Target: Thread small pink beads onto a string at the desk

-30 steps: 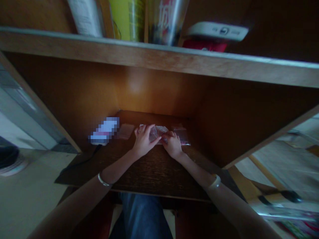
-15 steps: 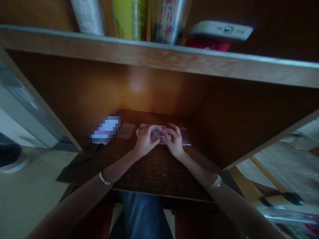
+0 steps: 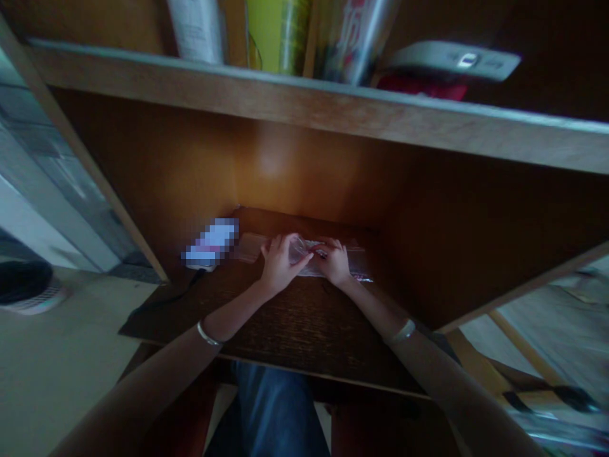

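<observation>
A small clear plastic bag (image 3: 298,250) sits bunched between the hands, just above the back half of a dark wooden desk (image 3: 266,324). The left hand (image 3: 281,263) grasps it, fingers curled over its left side, while the right hand (image 3: 335,263) closes on its right edge, fingertips pinched inward; the exact grip is too small to tell. Beneath both hands, a flat clear packet (image 3: 349,266) with pink printing lies on the desk. Left of it, nearer the desk's back corner, lies a pixelated white-and-purple object (image 3: 212,244), too obscured to name, with a black cable (image 3: 176,297) running from it across the desk. A thin bracelet (image 3: 208,334) circles the left wrist and a pale bangle (image 3: 402,331) the right.
</observation>
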The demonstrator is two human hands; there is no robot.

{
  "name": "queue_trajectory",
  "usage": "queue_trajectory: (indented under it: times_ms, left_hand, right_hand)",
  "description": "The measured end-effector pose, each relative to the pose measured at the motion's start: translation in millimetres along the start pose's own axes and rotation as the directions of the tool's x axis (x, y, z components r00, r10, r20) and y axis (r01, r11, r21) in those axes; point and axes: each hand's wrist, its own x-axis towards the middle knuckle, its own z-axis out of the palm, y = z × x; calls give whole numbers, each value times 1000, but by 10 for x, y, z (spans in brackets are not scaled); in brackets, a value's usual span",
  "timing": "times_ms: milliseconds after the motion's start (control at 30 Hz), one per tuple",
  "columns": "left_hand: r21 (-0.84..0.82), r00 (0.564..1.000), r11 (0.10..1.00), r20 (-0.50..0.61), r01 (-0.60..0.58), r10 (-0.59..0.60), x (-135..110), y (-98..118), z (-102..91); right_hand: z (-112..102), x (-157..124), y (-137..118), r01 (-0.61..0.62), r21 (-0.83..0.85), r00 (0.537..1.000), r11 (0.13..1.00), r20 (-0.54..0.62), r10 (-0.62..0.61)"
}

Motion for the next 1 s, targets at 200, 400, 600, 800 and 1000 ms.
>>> queue_trajectory:
  times_ms: [200,400,600,800,1000]
  left_hand:
    - [19,994,998,96,-56,54,-26,31,-17]
    - [1,991,998,124,-57,56,-31,27,-25]
    - [-62,998,997,32,-45,47,-20,38,-18]
    - [-67,1000,998,5,-17,17,-13,36,1]
    - [-65,1000,998,13,-19,20,-9,35,-11]
  right_hand:
    - [-97,-67,-171,69,300,856,952,-507,98]
    - [-106,-187,-343,158,363,913,918,-407,4]
    - [-78,-126,-236,-65,163,965,984,-242,104]
    - [-11,-102,-106,-165,-256,967,952,147,207]
    - [-30,-114,-130,-85,-231,984,969,132,118]
